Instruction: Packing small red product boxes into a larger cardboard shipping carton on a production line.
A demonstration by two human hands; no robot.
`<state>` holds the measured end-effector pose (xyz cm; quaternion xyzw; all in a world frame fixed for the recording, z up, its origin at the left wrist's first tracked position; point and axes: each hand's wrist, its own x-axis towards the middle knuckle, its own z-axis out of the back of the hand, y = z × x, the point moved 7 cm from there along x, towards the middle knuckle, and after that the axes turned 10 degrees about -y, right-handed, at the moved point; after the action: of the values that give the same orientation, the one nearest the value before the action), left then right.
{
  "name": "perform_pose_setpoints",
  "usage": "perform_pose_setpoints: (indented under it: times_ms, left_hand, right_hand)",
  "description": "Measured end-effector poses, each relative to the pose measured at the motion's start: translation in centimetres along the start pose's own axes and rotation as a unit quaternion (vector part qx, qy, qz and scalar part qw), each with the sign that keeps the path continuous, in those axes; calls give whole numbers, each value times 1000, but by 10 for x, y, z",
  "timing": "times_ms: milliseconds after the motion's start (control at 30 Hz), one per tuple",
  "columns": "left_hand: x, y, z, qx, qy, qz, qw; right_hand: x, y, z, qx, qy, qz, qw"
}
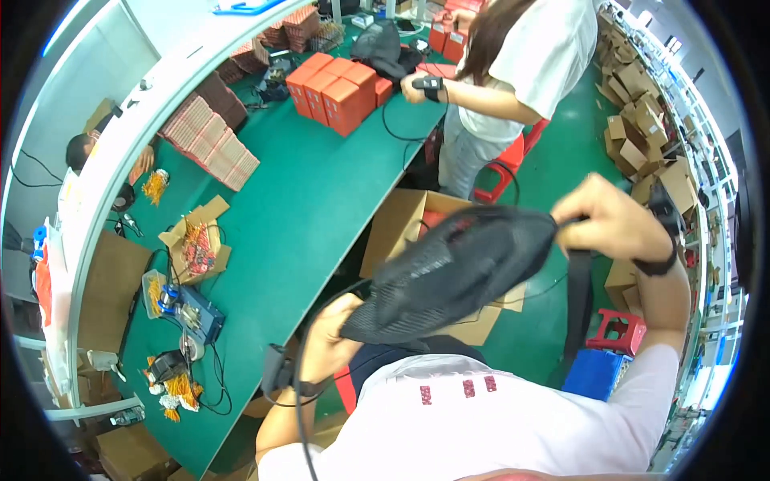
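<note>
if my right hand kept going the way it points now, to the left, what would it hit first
Probably the black mesh bag itself: the right hand already pinches its upper end, fingers aimed left. Beyond it lies the open cardboard box, though depth is hard to judge.

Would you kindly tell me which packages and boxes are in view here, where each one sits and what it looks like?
Orange boxes: upright rectangular cartons clustered at the far end of the green table.
Open cardboard box: small, brown, flaps open, left side of the table.
Large cardboard carton: brown, open, on the floor beside the table.
Cardboard boxes: brown, piled along the right.
</note>
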<state>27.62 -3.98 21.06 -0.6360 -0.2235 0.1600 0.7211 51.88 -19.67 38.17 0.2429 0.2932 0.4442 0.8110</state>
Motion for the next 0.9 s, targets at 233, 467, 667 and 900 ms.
perform_pose_setpoints:
  times_ms: [233, 467, 667, 900]
  left_hand:
    - [36, -1, 158, 173, -158, -38, 971]
    - [63, 141, 269, 358, -334, -46, 871]
    - [108, 190, 290, 414, -416, -42, 809]
    - [59, 299, 331, 361, -478, 70, 798]
  right_hand:
    - [173, 59, -63, 138, 54, 14, 989]
    - [396, 24, -210, 394, -78, -57, 914]
    - [445, -27, -311, 513, -64, -66, 854]
    - [389, -83, -408, 477, 13, -193, 857]
